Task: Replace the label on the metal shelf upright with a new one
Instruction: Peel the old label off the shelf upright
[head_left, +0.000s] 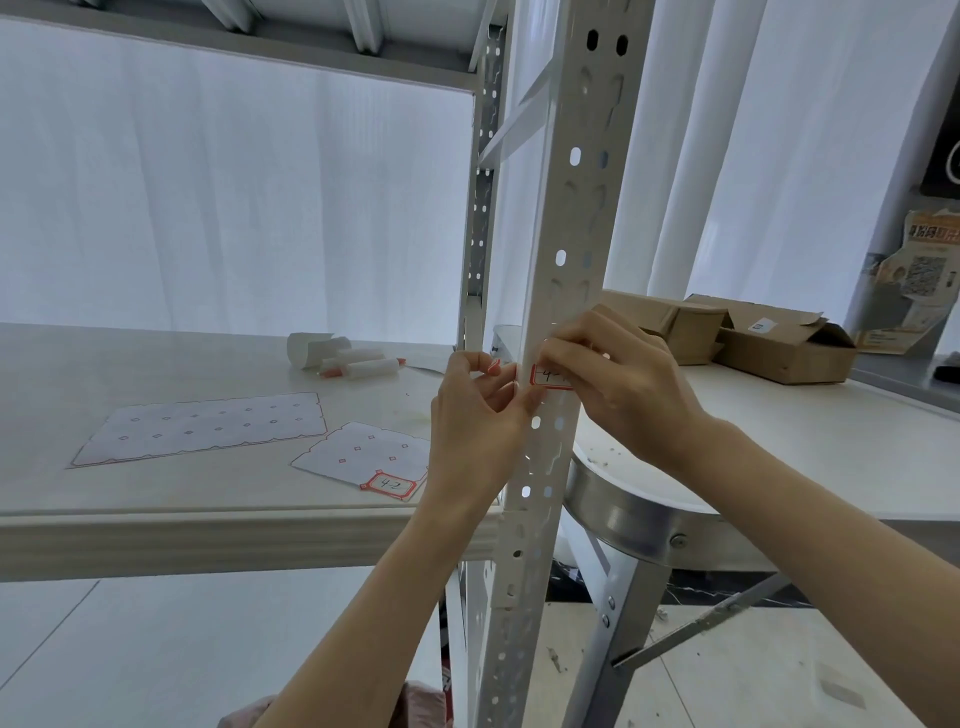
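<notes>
The left hand (480, 415) is pinching with thumb and forefinger at the lower left edge of the red-bordered label (549, 378), which is sitting on the front face of the perforated metal upright (569, 218), a little above the shelf board (156, 519). That grip is closing on the label's corner, where it is wrapping towards the upright's side. The right hand (613, 379) is curling over the label from the other side, fingertips lying on its top edge. Its thumb is hidden, so I cannot tell whether it is gripping anything or only steadying the post. Only the start of the handwriting, "4-", is showing between the fingers.

On the shelf board just left of the hands, a new label (388, 485) marked "4-2" is waiting on the corner of its sheet (358, 452). A larger backing sheet (202, 428) is lying further left, with some white rolls (343, 358) behind. Cardboard boxes (753, 338) are standing on the worktop (831, 447) to the right.

By my reading, the old label is being lifted off and the new one is not yet touched. The next move is calling for a slow peel from the pinched corner, keeping the paper from tearing, then lifting "4-2" off its sheet.
</notes>
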